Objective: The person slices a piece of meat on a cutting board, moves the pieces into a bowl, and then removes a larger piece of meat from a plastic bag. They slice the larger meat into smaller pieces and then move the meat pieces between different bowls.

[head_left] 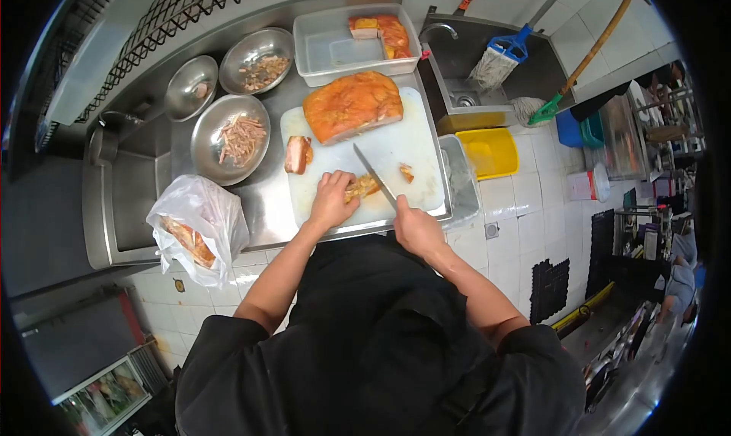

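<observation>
On a white cutting board (320, 204), my left hand (332, 198) presses on a small strip of roasted meat (364, 187), fingers curled against it. My right hand (418, 226) grips the handle of a long knife (371, 162), its blade slanting up and left beside the strip. Farther up the board rests a large slab of orange-brown roasted meat (352, 107). A thick cut chunk of meat (298, 155) stands at the board's left edge. To the right of the blade lies a small scrap of meat (406, 173).
Left of the board stand metal bowls, one with meat strips (199, 148), another with small bits (227, 69). A plastic tub (324, 61) with meat pieces sits behind. A plastic bag (227, 230) lies at the counter's front left. Sinks (137, 207) flank the counter; mops (499, 61) stand at right.
</observation>
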